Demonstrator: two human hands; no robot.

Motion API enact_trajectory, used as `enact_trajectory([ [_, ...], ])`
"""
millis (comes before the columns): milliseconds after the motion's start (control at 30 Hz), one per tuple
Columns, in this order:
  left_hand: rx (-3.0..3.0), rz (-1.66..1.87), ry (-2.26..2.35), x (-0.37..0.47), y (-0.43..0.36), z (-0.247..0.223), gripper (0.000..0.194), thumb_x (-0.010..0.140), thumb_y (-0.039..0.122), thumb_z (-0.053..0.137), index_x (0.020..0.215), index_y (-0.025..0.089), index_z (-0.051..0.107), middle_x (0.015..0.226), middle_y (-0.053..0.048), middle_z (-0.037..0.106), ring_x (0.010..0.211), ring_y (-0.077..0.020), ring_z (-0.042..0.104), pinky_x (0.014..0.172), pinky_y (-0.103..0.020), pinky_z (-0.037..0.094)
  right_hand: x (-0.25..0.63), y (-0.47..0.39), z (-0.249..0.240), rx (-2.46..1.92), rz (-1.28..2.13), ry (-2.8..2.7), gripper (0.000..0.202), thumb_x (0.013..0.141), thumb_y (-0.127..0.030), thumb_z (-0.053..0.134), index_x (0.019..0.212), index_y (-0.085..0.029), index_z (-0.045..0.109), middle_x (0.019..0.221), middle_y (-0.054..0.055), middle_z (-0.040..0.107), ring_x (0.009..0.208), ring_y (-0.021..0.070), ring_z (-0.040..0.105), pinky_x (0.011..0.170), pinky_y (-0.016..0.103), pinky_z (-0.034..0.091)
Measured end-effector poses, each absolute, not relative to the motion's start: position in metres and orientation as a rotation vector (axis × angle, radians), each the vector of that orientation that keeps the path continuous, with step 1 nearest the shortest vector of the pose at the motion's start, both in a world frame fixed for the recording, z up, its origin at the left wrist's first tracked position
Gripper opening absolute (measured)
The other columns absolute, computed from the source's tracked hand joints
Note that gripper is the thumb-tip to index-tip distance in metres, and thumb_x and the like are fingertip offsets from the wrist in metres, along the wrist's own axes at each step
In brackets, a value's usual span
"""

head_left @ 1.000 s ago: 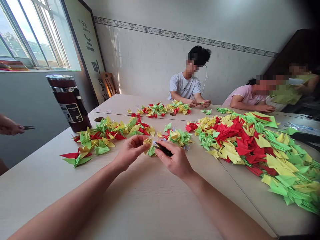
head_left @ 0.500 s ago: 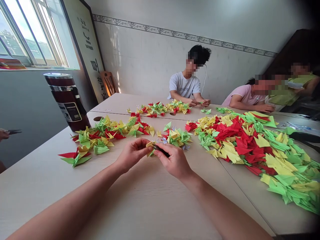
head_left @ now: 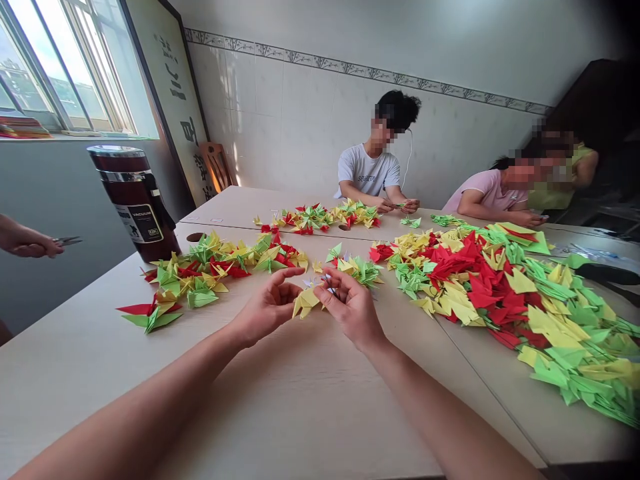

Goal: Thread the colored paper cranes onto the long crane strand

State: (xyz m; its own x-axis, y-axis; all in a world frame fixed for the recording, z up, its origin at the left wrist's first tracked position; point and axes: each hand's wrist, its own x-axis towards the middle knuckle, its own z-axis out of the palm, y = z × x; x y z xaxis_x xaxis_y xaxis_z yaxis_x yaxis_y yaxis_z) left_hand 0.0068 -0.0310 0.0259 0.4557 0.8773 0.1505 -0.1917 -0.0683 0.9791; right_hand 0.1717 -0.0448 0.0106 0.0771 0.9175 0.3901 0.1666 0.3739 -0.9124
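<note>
A yellow folded-paper crane (head_left: 306,303) is between my two hands, just above the table. My right hand (head_left: 353,310) pinches its right side between thumb and fingers. Something thin and dark shows by those fingers, mostly hidden. My left hand (head_left: 270,307) is at the crane's left side, index finger and thumb apart; its thumb tip is close to the paper, and I cannot tell if it touches. Just beyond my hands lies a small cluster of green, yellow and red paper cranes (head_left: 360,270).
A large heap of red, yellow and green folded paper (head_left: 480,280) covers the right. Another crane pile (head_left: 215,263) lies left, beside a dark vacuum flask (head_left: 133,207). Across the table (head_left: 240,207) a person (head_left: 370,167) handles paper. At far left another person's hand (head_left: 35,243) holds a pointed metal tool.
My left fingers have spread away from the paper. The black, pen-like thing in my right hand no longer shows clearly. The hand with the metal tool has come further in from the left.
</note>
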Motion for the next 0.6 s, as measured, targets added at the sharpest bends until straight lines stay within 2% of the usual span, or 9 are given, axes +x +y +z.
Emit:
enact_trajectory([
  [67,1.378,0.953,0.677,0.008,-0.031,0.024,0.056,0.066,0.027,0.073,0.114,0.017,0.047,0.071,0.001,0.059,0.063,-0.0093,0.053,0.060,-0.023,0.039,0.172,-0.043,0.010,-1.042,0.852,-1.377,0.046,0.069,-0.039,0.068,0.107,-0.015,0.061,0.082,0.005,0.064,0.071,0.0152,0.061,0.064,0.027,0.053],
  [167,1.393,0.908,0.719,0.008,-0.029,0.020,0.050,0.065,0.030,0.073,0.107,0.014,0.051,0.071,-0.001,0.062,0.065,-0.0100,0.055,0.063,-0.025,0.041,0.172,-0.043,0.011,-1.043,0.882,-1.428,0.027,0.072,-0.038,0.065,0.085,-0.015,0.065,0.067,0.000,0.060,0.060,0.0117,0.056,0.055,0.024,0.049],
  [233,1.397,0.900,0.757,0.007,-0.027,0.019,0.047,0.063,0.030,0.074,0.102,0.014,0.054,0.070,-0.001,0.062,0.065,-0.0104,0.055,0.064,-0.025,0.041,0.172,-0.044,0.012,-1.068,0.849,-1.471,0.022,0.073,-0.038,0.063,0.075,-0.015,0.064,0.061,-0.001,0.057,0.054,0.0104,0.052,0.051,0.022,0.045],
  [433,1.420,0.946,0.819,0.004,-0.023,0.021,0.040,0.062,0.035,0.074,0.093,0.015,0.059,0.063,0.002,0.060,0.059,-0.0107,0.055,0.062,-0.027,0.042,0.176,-0.042,0.016,-1.111,0.739,-1.427,0.023,0.073,-0.038,0.062,0.075,-0.016,0.064,0.066,0.001,0.062,0.057,0.0124,0.054,0.053,0.024,0.046],
  [600,1.527,1.194,1.029,-0.013,-0.002,0.014,0.036,0.065,0.037,0.070,0.091,0.015,0.060,0.064,0.001,0.059,0.060,-0.0126,0.056,0.059,-0.026,0.043,0.194,-0.031,0.020,-1.150,0.503,-1.318,0.025,0.073,-0.040,0.061,0.078,-0.016,0.066,0.068,0.001,0.063,0.058,0.0132,0.055,0.055,0.025,0.047],
])
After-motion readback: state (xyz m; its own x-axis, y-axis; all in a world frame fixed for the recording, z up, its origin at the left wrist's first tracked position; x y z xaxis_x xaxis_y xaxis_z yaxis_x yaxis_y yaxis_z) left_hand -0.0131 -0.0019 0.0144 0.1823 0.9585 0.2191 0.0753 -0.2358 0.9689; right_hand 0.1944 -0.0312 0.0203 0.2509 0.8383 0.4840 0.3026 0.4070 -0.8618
